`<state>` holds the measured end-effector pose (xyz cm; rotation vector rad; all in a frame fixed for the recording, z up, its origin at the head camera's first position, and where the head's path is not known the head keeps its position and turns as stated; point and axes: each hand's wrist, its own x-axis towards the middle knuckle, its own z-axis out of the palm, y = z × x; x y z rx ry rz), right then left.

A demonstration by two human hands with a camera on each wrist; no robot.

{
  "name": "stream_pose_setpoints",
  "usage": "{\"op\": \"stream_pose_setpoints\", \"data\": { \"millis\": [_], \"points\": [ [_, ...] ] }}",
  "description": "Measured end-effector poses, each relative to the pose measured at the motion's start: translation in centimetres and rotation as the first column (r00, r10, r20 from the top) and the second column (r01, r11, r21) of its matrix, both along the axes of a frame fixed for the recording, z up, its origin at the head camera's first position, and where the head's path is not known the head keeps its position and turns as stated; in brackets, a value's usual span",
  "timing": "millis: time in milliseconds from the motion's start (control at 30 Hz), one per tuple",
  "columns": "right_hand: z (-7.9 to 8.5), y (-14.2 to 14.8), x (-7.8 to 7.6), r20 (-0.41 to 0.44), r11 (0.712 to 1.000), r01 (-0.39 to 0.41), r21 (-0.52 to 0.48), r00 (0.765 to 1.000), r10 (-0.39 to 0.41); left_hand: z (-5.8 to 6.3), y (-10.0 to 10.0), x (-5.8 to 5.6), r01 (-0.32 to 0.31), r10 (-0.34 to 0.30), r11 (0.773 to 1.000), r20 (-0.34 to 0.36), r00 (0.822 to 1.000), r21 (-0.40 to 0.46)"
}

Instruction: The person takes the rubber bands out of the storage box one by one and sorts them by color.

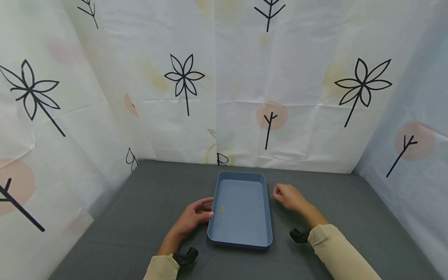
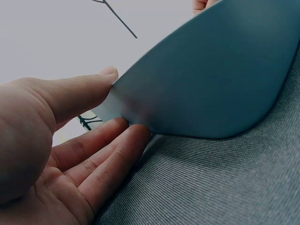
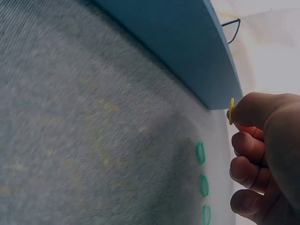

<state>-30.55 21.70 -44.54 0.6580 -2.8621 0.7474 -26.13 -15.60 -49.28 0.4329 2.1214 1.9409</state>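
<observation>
White cloth (image 1: 238, 77) with black plant drawings and pale colour spots hangs behind and on both sides of a grey table (image 1: 140, 225). On this table, between the two hands, lies a blue tray (image 1: 243, 206). Inside it, near the left wall, there is a yellow shape (image 1: 222, 210), ring-like; if it is one ring or more, I cannot tell. The left hand (image 1: 191, 217) has its fingers loosely extended; thumb and fingertips touch the outside of the tray's left wall and do not close round it. The right hand (image 1: 289, 197), just beside the tray's right wall, pinches a yellow ring (image 3: 231, 111) between thumb and forefinger, the other fingers curled. Near this hand, three green rings (image 3: 202, 186) stand in a row, visible in the right wrist view.
</observation>
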Motion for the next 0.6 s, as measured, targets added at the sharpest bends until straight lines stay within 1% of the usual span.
{"op": "stream_pose_setpoints", "data": {
  "millis": [200,367,600],
  "points": [
    [-0.7,0.7,0.3,-0.005,1.0,0.0,0.014,1.0,0.001,0.1,0.1,0.1,-0.002,0.002,1.0,-0.002,1.0,-0.007],
    [-1.1,1.1,0.5,0.004,1.0,0.018,0.019,1.0,-0.018,0.0,0.1,0.0,0.001,-0.001,1.0,0.003,1.0,0.001],
    [-1.3,1.4,0.7,0.017,0.998,0.04,0.046,0.999,-0.041,0.0,0.1,0.0,0.005,-0.005,1.0,-0.005,1.0,-0.005]
  ]
}}
